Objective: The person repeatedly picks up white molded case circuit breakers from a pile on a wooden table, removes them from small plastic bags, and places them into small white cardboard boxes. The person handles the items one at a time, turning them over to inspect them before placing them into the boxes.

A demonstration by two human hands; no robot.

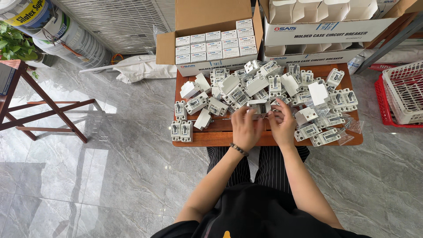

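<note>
A small white switch block (258,107) sat between the two hands above the middle of the wooden counter (220,137), just in front of the heap of like pieces. In the head view, the left hand (245,128) had its grip closed on the block's left side, fingers curled over the near edge, a dark bead bracelet (239,150) round the wrist. The right hand (282,124) had its grip closed on the block's right side, thumb and fingertips pressed against it, so both hands held the one piece together a little above the counter. Behind the hands a loose pile of white switch blocks (264,86) covered most of the counter, some lying flat, some tipped on their sides. Two blocks (181,131) lay side by side near the counter's front left corner, apart from the pile. Clear plastic bags (350,128) lay at the right edge. At the back left stood an open cardboard box (207,15) filled with rows of small white cartons (216,44). Beside it to the right, stacked white boxes (317,35) held empty folded cartons. A red and white basket (403,94) stood on the floor at far right.
</note>
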